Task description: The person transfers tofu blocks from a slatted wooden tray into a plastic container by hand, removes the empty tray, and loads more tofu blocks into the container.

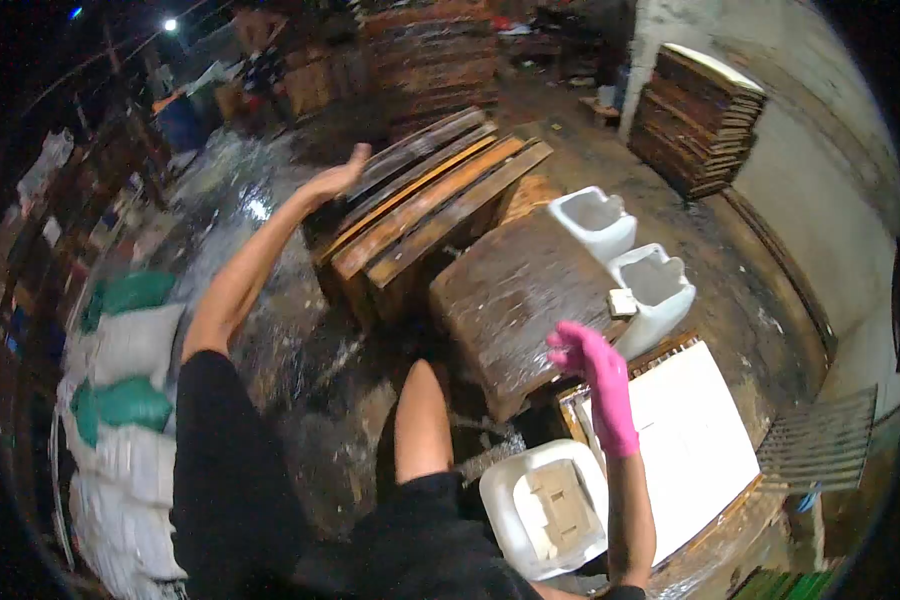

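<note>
My bare left hand (336, 182) is stretched out at the far left end of a row of upright wooden boards (440, 215). Its thumb points up and nothing shows in it; whether it touches the wood I cannot tell. My right hand (598, 375), in a pink glove, hovers with slightly bent, parted fingers by the edge of a worn, wet wooden tabletop (525, 290). Beneath that forearm lies a wide white slab (685, 440) in a wooden frame. A small pale block (622, 302) sits near the gloved fingertips.
Two cut-open white jugs (594, 222) stand beyond the tabletop. A white tub (502, 510) with tan material is near my legs. White sacks (135, 350) line the left; stacked wooden trays (695, 120) lean by the right wall. Another person (258, 45) stands far back. The floor looks wet.
</note>
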Available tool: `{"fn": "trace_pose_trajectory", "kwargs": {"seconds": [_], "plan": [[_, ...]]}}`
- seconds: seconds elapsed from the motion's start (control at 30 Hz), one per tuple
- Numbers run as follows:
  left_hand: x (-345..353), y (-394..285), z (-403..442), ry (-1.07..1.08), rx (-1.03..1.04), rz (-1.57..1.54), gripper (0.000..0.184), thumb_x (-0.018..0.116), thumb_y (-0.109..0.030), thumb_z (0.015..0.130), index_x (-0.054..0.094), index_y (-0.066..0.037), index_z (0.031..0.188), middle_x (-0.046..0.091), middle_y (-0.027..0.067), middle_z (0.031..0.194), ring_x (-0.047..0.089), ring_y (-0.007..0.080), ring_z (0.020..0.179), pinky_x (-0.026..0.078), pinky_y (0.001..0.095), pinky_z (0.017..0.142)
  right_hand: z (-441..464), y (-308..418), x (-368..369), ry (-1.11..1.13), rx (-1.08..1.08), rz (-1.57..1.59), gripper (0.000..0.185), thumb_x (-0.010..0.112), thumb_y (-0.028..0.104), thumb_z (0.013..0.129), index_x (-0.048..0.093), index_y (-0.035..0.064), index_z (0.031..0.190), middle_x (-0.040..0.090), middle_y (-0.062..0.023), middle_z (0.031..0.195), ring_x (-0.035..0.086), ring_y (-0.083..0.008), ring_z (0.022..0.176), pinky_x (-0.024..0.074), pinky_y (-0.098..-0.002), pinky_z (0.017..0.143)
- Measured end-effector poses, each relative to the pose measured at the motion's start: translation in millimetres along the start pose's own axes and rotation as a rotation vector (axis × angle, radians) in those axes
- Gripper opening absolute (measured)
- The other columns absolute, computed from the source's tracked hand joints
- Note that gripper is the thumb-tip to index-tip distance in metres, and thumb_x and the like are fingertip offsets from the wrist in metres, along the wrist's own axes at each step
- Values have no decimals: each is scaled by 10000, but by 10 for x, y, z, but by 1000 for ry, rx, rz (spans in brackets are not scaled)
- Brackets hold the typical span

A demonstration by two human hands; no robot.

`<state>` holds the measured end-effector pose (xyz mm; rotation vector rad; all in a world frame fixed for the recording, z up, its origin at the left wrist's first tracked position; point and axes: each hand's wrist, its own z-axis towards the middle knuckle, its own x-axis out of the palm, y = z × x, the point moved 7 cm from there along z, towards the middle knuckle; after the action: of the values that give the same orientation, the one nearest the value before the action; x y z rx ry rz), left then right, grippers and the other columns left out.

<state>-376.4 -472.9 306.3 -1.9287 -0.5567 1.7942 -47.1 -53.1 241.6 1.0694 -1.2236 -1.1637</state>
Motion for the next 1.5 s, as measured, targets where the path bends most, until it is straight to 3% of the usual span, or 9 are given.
{"fn": "trace_pose_trajectory", "kwargs": {"seconds": [0.27, 0.6, 0.63, 0.7, 0.77, 1.03, 1.23, 1.37, 1.5], "plan": [[-71, 179, -399, -61, -66, -118, 1302, 92, -964, 765, 445, 91, 1441, 343, 276, 1559, 270, 357, 1491, 161, 462, 1216, -1137, -259, -1076, -409, 61, -100, 441, 417, 316, 1052, 613, -11, 1274, 685, -119, 1116, 651, -175, 947, 503, -331, 915], [-157, 193, -206, 17, -26, -64, 1266, 67, -946, 783, 547, 66, 1374, 402, 293, 1516, 328, 369, 1459, 214, 484, 1199, -3501, -1463, -2971, -1061, 271, 53, 592, 527, 458, 965, 541, 70, 1412, 533, -192, 1416, 513, -334, 1290, 332, -433, 1124], [-163, 217, -123, 32, -21, -46, 1267, 65, -945, 784, 563, 70, 1356, 409, 298, 1508, 330, 370, 1458, 224, 488, 1195, -3784, -1727, -3267, -1056, 329, 64, 614, 402, 472, 1026, 473, 44, 1461, 510, -179, 1449, 494, -297, 1307, 336, -418, 1129], [-149, 299, -24, 29, -37, -30, 1255, 52, -934, 795, 590, 67, 1327, 427, 304, 1492, 343, 377, 1449, 247, 489, 1185, -3684, -957, -2438, -1053, 204, -193, 751, 588, 604, 915, 523, 40, 1408, 461, -228, 1492, 478, -336, 1351, 415, -449, 1090], [-124, 288, 60, -12, -70, -31, 1230, 28, -913, 815, 615, 53, 1302, 447, 305, 1476, 365, 388, 1435, 272, 484, 1177, -4207, -1544, -3048, -1201, 290, -81, 632, 477, 483, 995, 481, 42, 1448, 479, -188, 1481, 463, -307, 1356, 347, -424, 1130], [444, -1236, -893, -461, 614, 249, 562, 520, -492, 997, 637, -10, 1261, 587, 204, 1352, 522, 375, 1283, 389, 436, 1104, -4805, -2102, -3299, -1346, 443, -379, 554, 449, 334, 1016, 435, 34, 1481, 447, -187, 1507, 401, -322, 1399, 280, -413, 1175], [2248, -2038, -2562, 158, 936, -60, 385, 651, -148, 940, 624, -57, 1313, 532, 157, 1457, 484, 316, 1368, 372, 419, 1130, -5186, -2564, -2882, -1395, 630, -797, 548, 473, 257, 999, 413, 25, 1492, 411, -204, 1534, 354, -347, 1434, 251, -414, 1197], [3574, -1830, -3174, 541, 912, -147, 479, 667, -206, 946, 556, -49, 1384, 495, 181, 1482, 471, 348, 1365, 359, 438, 1132, -5125, -2445, -2802, -1553, 565, -605, 530, 407, 284, 1020, 433, 17, 1476, 404, -216, 1543, 293, -376, 1471, 232, -424, 1209], [4262, -1789, -3465, 581, 886, -73, 683, 639, -274, 968, 342, 19, 1508, 369, 266, 1537, 372, 403, 1413, 302, 448, 1159, -4860, -2649, -3041, -1384, 681, -808, 528, 305, 298, 1056, 392, 27, 1500, 345, -207, 1580, 218, -478, 1473, 193, -475, 1217]]}}
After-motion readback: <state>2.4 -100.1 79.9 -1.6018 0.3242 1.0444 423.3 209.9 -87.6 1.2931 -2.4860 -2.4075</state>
